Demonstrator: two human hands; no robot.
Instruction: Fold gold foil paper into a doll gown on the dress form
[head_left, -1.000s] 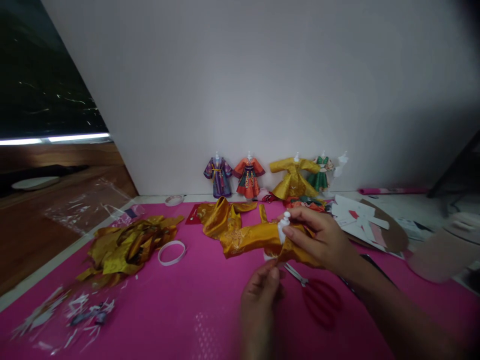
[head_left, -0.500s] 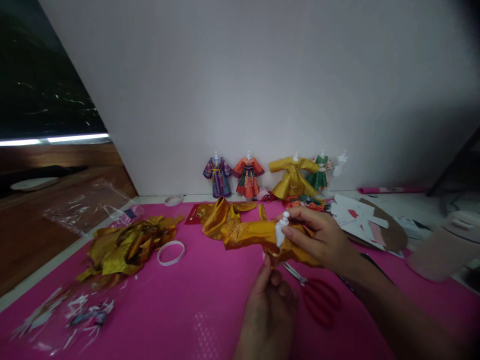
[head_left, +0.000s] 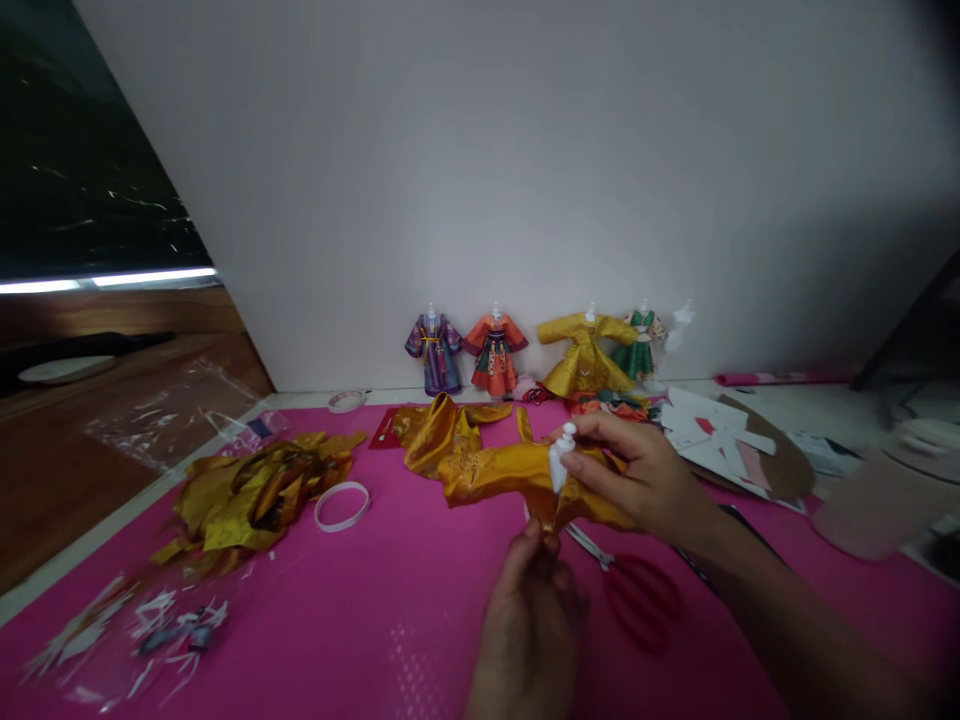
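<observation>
Between the thumb and fingers of my right hand (head_left: 637, 475) is a small white mannequin (head_left: 559, 466), tilted a little, with its round knob on top. Gold brocade fabric (head_left: 495, 468) with sleeve-like strips spreads out on both sides of it. Below, my left hand (head_left: 529, 610) pinches the fabric's lower edge with thumb and fingertips. Scissors (head_left: 637, 595) with red handles lie just right of my left hand, their blades partly behind it. More folded gold fabric (head_left: 435, 440) rests behind the piece I hold.
A gold fabric pile (head_left: 262, 500) and a white tape roll (head_left: 343, 507) lie left on the pink mat (head_left: 360, 610). Dressed miniature mannequins stand along the wall, one in a yellow dress (head_left: 589, 355). Paper pieces (head_left: 709, 445) and a pale tumbler (head_left: 885, 500) are at right.
My left hand has shifted slightly, drawing the gold fabric's lower edge into a narrower fold beneath the mannequin. My right hand keeps its hold almost unmoved.
</observation>
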